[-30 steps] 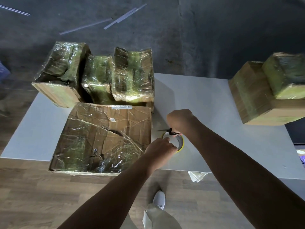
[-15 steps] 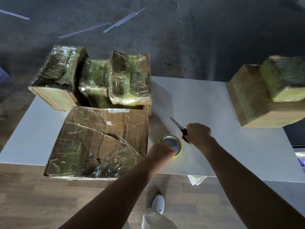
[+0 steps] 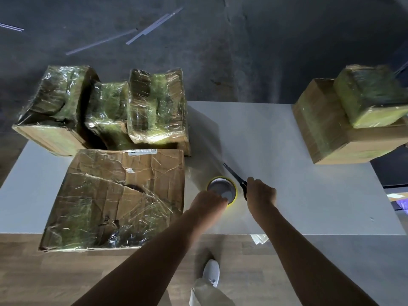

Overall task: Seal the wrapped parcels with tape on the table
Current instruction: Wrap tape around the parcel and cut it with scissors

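1. The left hand (image 3: 208,200) has its fingers curled over the near edge of the tape roll (image 3: 221,189) and grips it. The roll lies flat on the worktop (image 3: 287,151), just right of the front parcel (image 3: 117,195).
2. The right hand (image 3: 261,193) is closed round the handles of the scissors (image 3: 235,176). The blades look shut and point away past the roll's far side.
3. Risk: the blades sit just beside the left hand's knuckles, so a hurried cut could nick the fingers or slice the roll rather than a free strip.
4. Risk: if tape is cut with its end loose, it could curl back on itself or stick to the worktop and be wasted.
5. Risk: the front parcel overhangs the near edge of the worktop, so pressing tape down hard near that edge could tip or slide it off.
6. Risk: its film wrap is wrinkled and loose, so tape may bridge the creases and fail to bond.
7. Hard to make out: a faint sheen runs from the roll toward the rear parcels (image 3: 154,107). I cannot tell whether it is drawn-out tape or a reflection.
8. Hidden: the tape's free end, the scissor handles inside the fist and the left fingertips.
9. Cut off: the right-hand parcels (image 3: 353,120) run past the frame's edge.
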The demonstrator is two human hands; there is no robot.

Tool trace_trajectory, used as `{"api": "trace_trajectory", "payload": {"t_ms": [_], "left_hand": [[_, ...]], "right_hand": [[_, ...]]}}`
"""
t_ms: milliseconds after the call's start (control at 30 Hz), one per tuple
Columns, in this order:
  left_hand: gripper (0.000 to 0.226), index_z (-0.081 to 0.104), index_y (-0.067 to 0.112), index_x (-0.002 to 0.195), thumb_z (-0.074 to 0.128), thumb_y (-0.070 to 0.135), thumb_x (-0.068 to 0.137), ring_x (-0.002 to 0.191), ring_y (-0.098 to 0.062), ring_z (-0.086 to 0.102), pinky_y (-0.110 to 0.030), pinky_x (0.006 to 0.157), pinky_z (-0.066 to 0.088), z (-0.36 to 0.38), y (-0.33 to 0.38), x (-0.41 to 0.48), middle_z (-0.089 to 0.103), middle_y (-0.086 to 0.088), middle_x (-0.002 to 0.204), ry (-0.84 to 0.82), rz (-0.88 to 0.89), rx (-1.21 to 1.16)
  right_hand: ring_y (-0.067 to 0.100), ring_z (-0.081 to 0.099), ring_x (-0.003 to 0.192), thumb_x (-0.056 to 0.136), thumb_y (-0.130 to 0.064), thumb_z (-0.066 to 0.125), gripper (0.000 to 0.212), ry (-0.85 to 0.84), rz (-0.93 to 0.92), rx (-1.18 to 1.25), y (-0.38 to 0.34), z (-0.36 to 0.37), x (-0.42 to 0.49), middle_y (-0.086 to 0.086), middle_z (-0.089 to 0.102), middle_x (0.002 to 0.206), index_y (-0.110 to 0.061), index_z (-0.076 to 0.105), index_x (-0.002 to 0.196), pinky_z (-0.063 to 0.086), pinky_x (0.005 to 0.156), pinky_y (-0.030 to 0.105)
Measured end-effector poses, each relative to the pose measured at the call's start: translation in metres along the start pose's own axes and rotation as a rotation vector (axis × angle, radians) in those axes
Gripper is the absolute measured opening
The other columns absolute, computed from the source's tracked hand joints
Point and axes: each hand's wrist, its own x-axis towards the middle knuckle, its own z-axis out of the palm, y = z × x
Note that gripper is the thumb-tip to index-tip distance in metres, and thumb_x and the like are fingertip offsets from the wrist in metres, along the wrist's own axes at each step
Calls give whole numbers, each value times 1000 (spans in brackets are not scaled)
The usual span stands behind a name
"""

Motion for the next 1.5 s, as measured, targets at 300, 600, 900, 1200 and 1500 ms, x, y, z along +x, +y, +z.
{"api": "trace_trajectory", "payload": {"t_ms": [300,600,900,1200,1500], "left_hand": [[25,58,8,111,51,4,88,97,-33,66,-37,71,49,0,-5,-7,65,-10,110,34,-23,-162],[11,68,7,86,59,5,80,81,-32,63,-34,61,48,-18,-19,-16,68,-11,86,287,3,-242],[22,61,8,86,43,21,85,83,-27,56,-37,65,48,-18,-82,-51,60,-9,87,719,-441,-270],[27,67,10,95,72,22,71,92,-30,61,-42,69,51,-1,-93,-63,64,-8,99,616,-404,-251],[24,65,7,108,59,7,85,113,-28,53,-39,88,49,-10,-109,-76,61,-10,117,570,-340,-489]], "right_hand": [[24,51,115,91,-12,61,35,-43,-45,102,-3,6,5,12,52,123,-8,50,124,45,95,28],[24,52,114,92,-18,56,31,-8,-81,23,-22,-22,2,7,51,121,-15,49,122,48,85,31],[29,59,90,102,-27,39,33,148,-323,747,-117,-43,2,15,63,97,-4,63,100,39,73,31],[28,61,89,104,-29,34,40,-81,-216,969,-154,-27,-23,12,63,90,-2,63,101,33,69,24],[24,59,82,102,-38,35,43,-93,-154,736,-154,-32,-27,13,62,92,-3,60,102,42,69,29]]}}
